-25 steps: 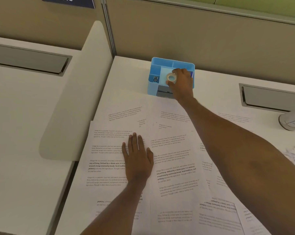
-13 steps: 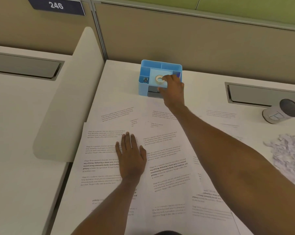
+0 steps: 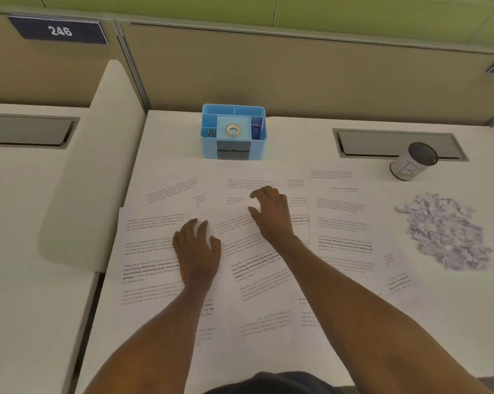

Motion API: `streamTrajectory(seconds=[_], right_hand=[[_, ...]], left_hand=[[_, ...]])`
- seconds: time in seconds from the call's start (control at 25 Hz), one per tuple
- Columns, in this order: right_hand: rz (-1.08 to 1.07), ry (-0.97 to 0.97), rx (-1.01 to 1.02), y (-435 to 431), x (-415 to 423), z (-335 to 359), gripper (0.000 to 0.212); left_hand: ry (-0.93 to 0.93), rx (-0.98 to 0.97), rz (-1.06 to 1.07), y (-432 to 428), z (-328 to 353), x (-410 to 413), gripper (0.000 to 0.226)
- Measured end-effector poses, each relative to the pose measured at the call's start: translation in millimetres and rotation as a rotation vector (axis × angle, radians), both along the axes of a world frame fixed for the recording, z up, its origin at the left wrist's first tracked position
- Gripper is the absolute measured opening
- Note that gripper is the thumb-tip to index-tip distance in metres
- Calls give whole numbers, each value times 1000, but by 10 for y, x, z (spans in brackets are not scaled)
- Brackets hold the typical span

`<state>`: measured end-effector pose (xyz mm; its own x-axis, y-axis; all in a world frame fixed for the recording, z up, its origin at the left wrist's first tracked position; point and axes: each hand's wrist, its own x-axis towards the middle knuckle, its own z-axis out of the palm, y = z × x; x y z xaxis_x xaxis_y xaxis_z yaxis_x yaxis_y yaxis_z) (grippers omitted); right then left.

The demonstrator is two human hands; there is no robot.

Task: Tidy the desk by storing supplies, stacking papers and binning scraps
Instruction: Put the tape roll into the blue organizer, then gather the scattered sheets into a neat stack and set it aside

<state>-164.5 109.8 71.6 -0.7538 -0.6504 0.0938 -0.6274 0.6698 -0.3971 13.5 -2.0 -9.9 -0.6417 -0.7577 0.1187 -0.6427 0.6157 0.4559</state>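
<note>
Resting left hand (image 3: pixel 197 251) flat on papers (image 3: pixel 154 251), right hand (image 3: pixel 271 214) fingers (image 3: pixel 258 193) spread, curled, holding nothing

One view only, from the camera on my head. It looks forward and steeply down onto the desk (image 3: pixel 166 143), wide-angle, so edges bend. My forearms enter from the bottom edge; my left hand (image 3: pixel 197 248) and right hand (image 3: pixel 271 214) sit mid-frame, close. The organizer (image 3: pixel 233 132) at the partition wall (image 3: pixel 296 75) is farther off, upper centre. No second view to overlap.
</note>
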Motion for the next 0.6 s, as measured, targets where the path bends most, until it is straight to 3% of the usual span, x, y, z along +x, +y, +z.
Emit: streamTrajectory(seconds=[0.24, 0.6], right_hand=[[-42, -45, 64, 845, 253, -215, 29], [-232, -69, 66, 2044, -37, -281, 26]], left_hand=[[-80, -24, -36, -5, 32, -13, 44], [-188, 44, -65, 5, 70, -82, 66]])
